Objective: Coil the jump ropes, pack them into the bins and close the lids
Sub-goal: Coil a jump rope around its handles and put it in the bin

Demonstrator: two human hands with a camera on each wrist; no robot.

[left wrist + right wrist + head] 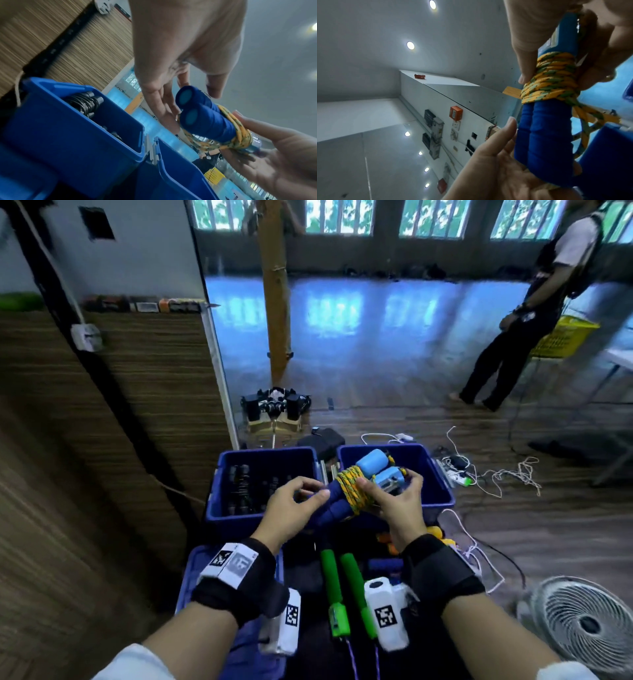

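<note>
Right hand [394,501]: thumb pressed on the yellow-green cord [351,489], fingers curled round the light-blue handle ends behind it, gripping the bundle. Left hand [294,505]: fingers loosely curved and slightly spread beside the dark-blue foam handles [205,115]; thumb tip near them, contact cannot be told. Cord is wound tight round both handles of this jump rope [551,83], a loose loop trailing below. Bundle is held above the gap between two open blue bins: left bin [219,474] holds dark coiled ropes, right bin [435,474] sits under the right hand. Green-handled rope [339,587] lies below the wrists.
</note>
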